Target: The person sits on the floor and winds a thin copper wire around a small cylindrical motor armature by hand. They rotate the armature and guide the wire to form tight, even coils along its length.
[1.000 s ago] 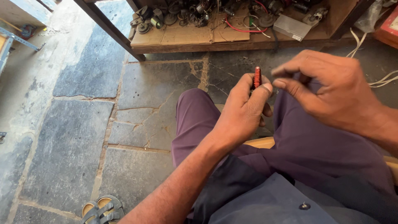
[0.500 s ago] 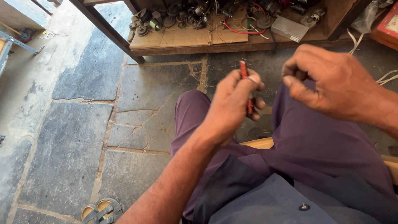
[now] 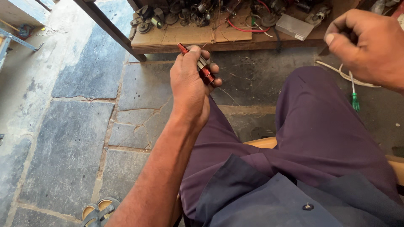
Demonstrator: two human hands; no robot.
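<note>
While the left hand (image 3: 190,86) grips a small coil wound with reddish copper wire (image 3: 205,72) just above the middle of the frame, the right hand (image 3: 368,46) hangs well apart at the upper right, its fingers curled into a loose fist. Whether that fist pinches anything cannot be told for sure; a hair-thin strand seems to run from the coil toward it, but it is too fine to follow. The coil's red tip pokes out above the left thumb, and its lower end shows below the fingertips, so the winding looks largely in place, as a judgement; how much wire remains to lay or trim cannot be read. Both hands are raised over the purple trousers (image 3: 320,138) of the seated person. Beyond them, along the top edge, a low wooden bench (image 3: 189,35) carries a jumble of metal parts and red wire. At the right, a green-handled screwdriver (image 3: 355,101) lies on the stone floor (image 3: 67,143) beside a pale cord. A sandal (image 3: 99,210) sits at the bottom left.
</note>
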